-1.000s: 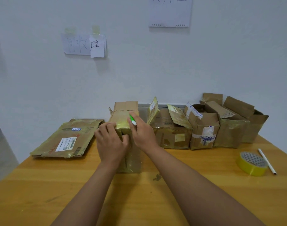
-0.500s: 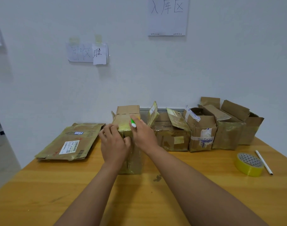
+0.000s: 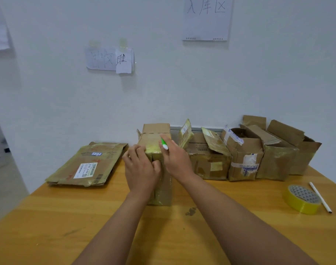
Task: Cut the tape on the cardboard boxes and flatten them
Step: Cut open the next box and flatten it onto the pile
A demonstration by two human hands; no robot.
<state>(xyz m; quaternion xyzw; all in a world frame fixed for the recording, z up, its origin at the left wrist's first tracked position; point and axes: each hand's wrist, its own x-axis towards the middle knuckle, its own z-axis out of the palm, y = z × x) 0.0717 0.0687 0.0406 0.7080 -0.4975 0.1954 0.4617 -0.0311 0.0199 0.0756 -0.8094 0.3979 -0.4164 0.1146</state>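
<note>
Head view: upright box (image 3: 157, 150), yellowed tape on top, far flap raised.

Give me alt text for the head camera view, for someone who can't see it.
Two bare hands work on a taped cardboard box standing on a wooden table: the left hand grips its front, the right hand holds a green-and-white cutter at its top. Flattened cardboard lies left; opened boxes line the wall.

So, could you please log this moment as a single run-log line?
step: cutting tape | left hand: holds upright box | right hand: grips green cutter at taped top | flattened box: table left
</note>
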